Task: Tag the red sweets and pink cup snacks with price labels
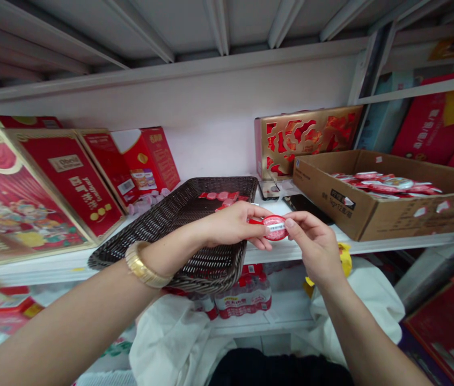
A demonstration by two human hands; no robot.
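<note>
Landmark: wicker basket [150, 230]. Left of it: red gift boxes [78, 174] stand upright, probably so the printed faces show and they take less shelf. Pale purple pieces [146, 202] lie against the basket's far left side; can't tell what they are. Basket itself sits on the white shelf [383, 245], near end over the front edge, likely for easy reach. A few red packets [214, 196] lie inside at its far right.

Left hand [235, 224] crosses above the basket's right side, thumb and fingers pinching the left end of a round red packet [276, 235]. Packet is in the air just right of the basket, white barcode label up. Right hand [315, 249], farther right of the basket, has thumb and forefinger on the packet's right edge. Two-ended grip seems meant to hold it flat, label uncovered.

Right of basket, beyond the right hand: dark flat item [305, 206], maybe a phone, then open carton [331, 201] with loose red packets [392, 183]; its walls keep the pile together. Gold box [311, 134] stands behind the carton, right of the basket's far end.
</note>
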